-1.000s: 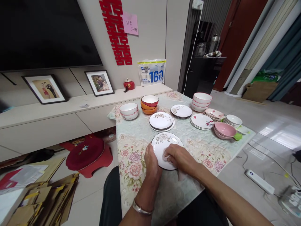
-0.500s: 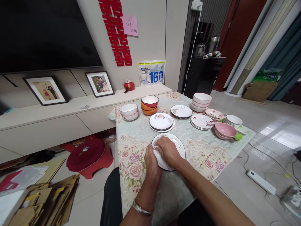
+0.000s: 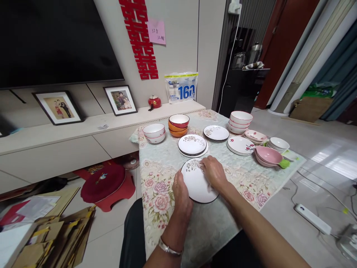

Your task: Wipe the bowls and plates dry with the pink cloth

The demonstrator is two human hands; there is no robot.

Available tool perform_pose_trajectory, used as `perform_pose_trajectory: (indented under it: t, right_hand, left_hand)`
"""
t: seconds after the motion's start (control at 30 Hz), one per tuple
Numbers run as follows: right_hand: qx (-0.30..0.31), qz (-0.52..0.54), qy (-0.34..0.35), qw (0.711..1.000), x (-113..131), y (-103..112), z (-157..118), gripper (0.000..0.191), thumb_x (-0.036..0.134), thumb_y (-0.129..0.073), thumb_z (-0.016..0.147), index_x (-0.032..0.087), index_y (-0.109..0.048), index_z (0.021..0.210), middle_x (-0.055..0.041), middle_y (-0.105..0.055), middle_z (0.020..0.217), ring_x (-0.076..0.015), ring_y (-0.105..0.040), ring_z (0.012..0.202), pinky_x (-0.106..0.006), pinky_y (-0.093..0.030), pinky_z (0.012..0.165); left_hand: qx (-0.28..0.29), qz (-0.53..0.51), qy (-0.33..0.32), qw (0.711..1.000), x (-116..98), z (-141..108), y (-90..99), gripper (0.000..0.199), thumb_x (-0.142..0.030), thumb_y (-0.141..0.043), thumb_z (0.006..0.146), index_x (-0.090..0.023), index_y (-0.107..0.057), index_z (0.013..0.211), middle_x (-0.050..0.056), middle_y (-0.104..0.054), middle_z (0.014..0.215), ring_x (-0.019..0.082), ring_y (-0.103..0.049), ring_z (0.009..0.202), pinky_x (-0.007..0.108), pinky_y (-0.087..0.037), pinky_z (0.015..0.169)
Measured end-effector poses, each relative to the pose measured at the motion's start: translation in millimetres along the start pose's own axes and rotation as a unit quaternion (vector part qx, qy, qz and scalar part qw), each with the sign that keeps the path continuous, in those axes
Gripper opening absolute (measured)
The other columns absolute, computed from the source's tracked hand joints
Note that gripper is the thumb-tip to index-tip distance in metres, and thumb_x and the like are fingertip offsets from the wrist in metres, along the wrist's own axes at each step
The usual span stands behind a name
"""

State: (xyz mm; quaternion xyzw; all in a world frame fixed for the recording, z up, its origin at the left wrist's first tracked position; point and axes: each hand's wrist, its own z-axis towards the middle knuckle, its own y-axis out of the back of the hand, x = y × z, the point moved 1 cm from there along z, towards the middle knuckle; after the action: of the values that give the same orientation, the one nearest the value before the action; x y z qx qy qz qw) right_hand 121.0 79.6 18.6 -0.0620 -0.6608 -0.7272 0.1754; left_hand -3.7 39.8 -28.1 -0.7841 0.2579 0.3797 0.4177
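Note:
A white plate (image 3: 196,182) with a dark rim and a grey flower pattern lies in front of me, at the near side of the table. My left hand (image 3: 182,191) grips its left edge, thumb along the rim. Over the plate's right side is my right hand (image 3: 214,172), fingers bent and pressed to the surface around a thin white wipe, mostly hidden under them. Just beyond stands a stack of dark-rimmed flowered plates (image 3: 192,144), with a second such stack (image 3: 216,133) farther back to the right.
A floral tablecloth (image 3: 160,201) covers the table. Along its back are white bowls (image 3: 154,133), orange and red bowls (image 3: 178,125) and pink-rimmed bowls (image 3: 240,122). At right are red-flowered plates (image 3: 240,145), pink dishes (image 3: 269,155) and small white bowls (image 3: 279,143).
My right hand has slid right across the plate, from its left part to its right side, uncovering the middle and the flower pattern. My left hand stays at the left edge.

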Motion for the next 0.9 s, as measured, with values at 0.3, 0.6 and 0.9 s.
perform_pose_trajectory:
  t: [0.3,0.6,0.9]
  right_hand:
    - [0.065,0.104,0.177,0.977,37,-8,-24,0.011,0.013,-0.058,0.088,0.018,-0.067,0.092,-0.0047,-0.065,0.098,-0.0181,-0.056,0.094,-0.027,-0.039,0.083]
    - [0.086,0.028,0.182,0.979,-2,9,-22,0.014,0.013,-0.059,0.090,0.020,-0.070,0.094,-0.0046,-0.067,0.097,-0.0184,-0.056,0.095,-0.027,-0.038,0.082]
    - [0.041,-0.120,0.061,0.990,-25,13,-33,0.016,0.009,-0.052,0.092,0.016,-0.066,0.097,-0.0120,-0.065,0.102,-0.0255,-0.054,0.094,-0.032,-0.036,0.073]
  left_hand:
    - [-0.009,0.075,-0.056,0.996,-5,2,6.0,0.031,-0.035,-0.054,0.086,-0.016,-0.071,0.104,0.009,-0.073,0.104,0.023,-0.066,0.098,0.034,-0.052,0.087]
    - [-0.008,0.041,-0.028,0.999,-9,-6,-1.6,0.033,-0.035,-0.052,0.084,-0.017,-0.067,0.106,0.007,-0.072,0.100,0.020,-0.066,0.085,0.032,-0.053,0.076]
    - [0.007,0.011,0.000,1.000,-9,-8,-4.9,0.033,-0.037,-0.055,0.081,-0.017,-0.067,0.105,0.006,-0.073,0.091,0.018,-0.067,0.074,0.031,-0.053,0.068]
